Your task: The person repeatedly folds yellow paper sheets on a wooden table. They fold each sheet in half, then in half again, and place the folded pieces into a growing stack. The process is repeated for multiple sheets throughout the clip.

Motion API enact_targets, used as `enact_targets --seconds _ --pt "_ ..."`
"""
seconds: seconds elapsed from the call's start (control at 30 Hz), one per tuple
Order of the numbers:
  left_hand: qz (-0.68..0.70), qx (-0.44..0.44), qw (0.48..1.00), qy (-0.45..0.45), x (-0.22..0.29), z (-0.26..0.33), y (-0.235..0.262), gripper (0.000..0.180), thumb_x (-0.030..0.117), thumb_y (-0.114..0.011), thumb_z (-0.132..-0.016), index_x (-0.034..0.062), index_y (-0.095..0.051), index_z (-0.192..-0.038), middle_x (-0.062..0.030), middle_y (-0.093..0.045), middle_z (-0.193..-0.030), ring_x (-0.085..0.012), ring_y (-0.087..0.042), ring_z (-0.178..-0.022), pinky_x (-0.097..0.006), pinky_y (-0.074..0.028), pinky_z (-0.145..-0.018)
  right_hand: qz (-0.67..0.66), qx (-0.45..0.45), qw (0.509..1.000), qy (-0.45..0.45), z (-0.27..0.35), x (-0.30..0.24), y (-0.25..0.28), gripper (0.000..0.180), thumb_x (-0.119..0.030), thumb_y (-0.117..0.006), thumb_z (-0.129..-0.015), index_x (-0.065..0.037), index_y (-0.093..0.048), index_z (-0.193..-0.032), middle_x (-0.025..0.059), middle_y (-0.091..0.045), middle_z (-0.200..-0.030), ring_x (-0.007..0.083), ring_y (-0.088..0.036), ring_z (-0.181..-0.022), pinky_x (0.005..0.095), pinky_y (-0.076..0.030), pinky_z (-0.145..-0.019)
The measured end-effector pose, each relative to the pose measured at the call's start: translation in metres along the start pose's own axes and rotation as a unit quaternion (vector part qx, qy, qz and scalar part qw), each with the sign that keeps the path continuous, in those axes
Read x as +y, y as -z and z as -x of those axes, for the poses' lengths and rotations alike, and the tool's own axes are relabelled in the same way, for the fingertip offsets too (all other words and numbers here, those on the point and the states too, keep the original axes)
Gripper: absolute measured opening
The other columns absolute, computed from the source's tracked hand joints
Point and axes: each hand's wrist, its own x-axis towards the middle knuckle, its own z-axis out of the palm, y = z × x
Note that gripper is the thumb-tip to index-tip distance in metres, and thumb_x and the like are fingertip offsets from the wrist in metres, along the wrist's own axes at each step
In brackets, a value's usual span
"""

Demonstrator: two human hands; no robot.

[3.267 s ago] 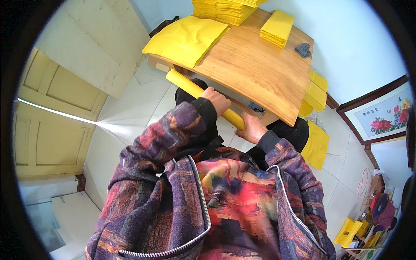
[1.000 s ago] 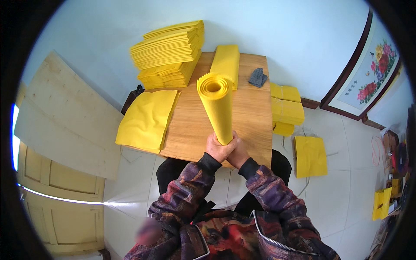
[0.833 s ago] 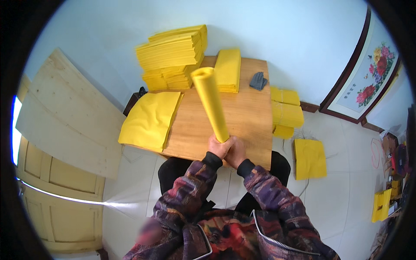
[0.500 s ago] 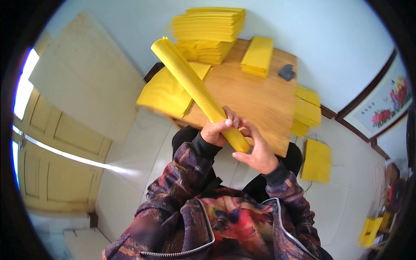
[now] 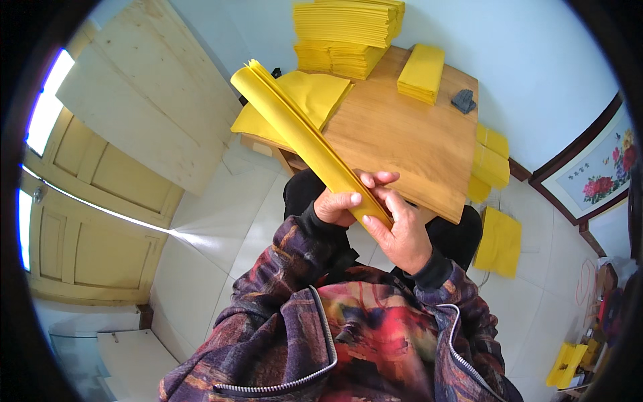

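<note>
A long roll of yellow paper (image 5: pixel 295 130) slants across the air in front of me, its far end pointing up and left over the table. Layered sheet edges show along its side and at that far end. My left hand (image 5: pixel 341 201) wraps round the lower part from the left, thumb on top, fingertips coming out on the other side. Close by, my right hand (image 5: pixel 402 231) grips the near end with its thumb and fingers. Under the roll's far half, flat yellow sheets (image 5: pixel 315 94) lie on the table's left corner.
The wooden table (image 5: pixel 402 147) carries a tall stack of yellow paper (image 5: pixel 345 27), a smaller folded stack (image 5: pixel 422 74) and a dark grey lump (image 5: pixel 463 101). Yellow bundles (image 5: pixel 492 157) and a yellow packet (image 5: pixel 499 241) sit right of it. A pale board (image 5: pixel 147 87) leans at left.
The roll's layers have spread slightly along its side and far end. My right hand has closed further round the near end. The view has shifted, so the table appears farther right and higher.
</note>
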Motion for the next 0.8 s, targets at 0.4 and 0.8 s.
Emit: enact_targets --seconds 0.4,0.8 --pt "-0.056 -0.035 0.997 0.048 -0.009 0.008 0.01 0.041 0.009 -0.062 -0.08 0.0052 -0.059 -0.121 -0.0195 -0.04 -0.145 -0.0358 -0.038 -0.133 -0.05 -0.037 -0.107 -0.066 0.014 0.998 -0.016 0.005 0.02 -0.001 0.022 -0.01 -0.054 -0.092 0.0 -0.057 -0.111 0.0194 -0.066 -0.09 0.0312 -0.067 -0.082 0.0354 -0.051 -0.071" --pt "-0.103 -0.007 0.989 0.109 -0.018 0.0 0.002 0.064 0.012 -0.068 -0.076 0.0073 -0.047 -0.136 -0.0195 -0.028 -0.152 -0.0334 -0.039 -0.133 -0.046 -0.034 -0.109 -0.167 -0.061 0.98 -0.092 0.001 0.048 0.008 0.018 -0.011 -0.06 -0.09 0.001 -0.059 -0.104 0.0115 -0.067 -0.089 0.0178 -0.065 -0.081 0.0322 -0.05 -0.072"
